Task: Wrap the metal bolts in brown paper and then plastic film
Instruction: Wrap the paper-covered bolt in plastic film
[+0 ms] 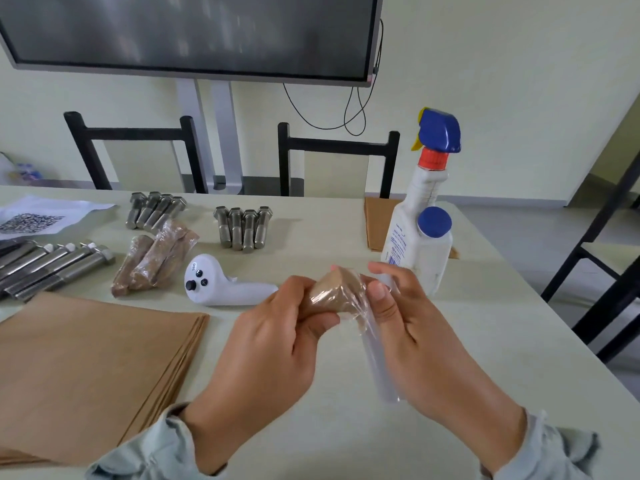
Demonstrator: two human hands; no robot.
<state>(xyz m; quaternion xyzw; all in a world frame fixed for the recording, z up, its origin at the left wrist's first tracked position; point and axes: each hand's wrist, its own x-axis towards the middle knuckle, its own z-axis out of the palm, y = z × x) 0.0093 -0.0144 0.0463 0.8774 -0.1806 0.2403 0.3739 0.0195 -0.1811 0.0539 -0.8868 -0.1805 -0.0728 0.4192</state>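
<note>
My left hand (277, 327) grips a bolt wrapped in brown paper (334, 292), held above the table with clear plastic film stretched over its end. My right hand (408, 320) holds the roll of plastic film (379, 368), thumb pressing the film against the bundle. A stack of brown paper sheets (90, 368) lies at the near left. Bare metal bolts lie in groups at the back (244, 228), (154, 209), with longer bolts (52, 265) at the far left. Finished wrapped bundles (154, 259) lie left of centre.
A white hand controller (221, 284) lies just beyond my left hand. A spray bottle (420, 202) and a blue-capped bottle (434, 251) stand at the right, beside more brown paper (377, 223). A QR-code sheet (38, 220) lies far left. Two black chairs stand behind the table.
</note>
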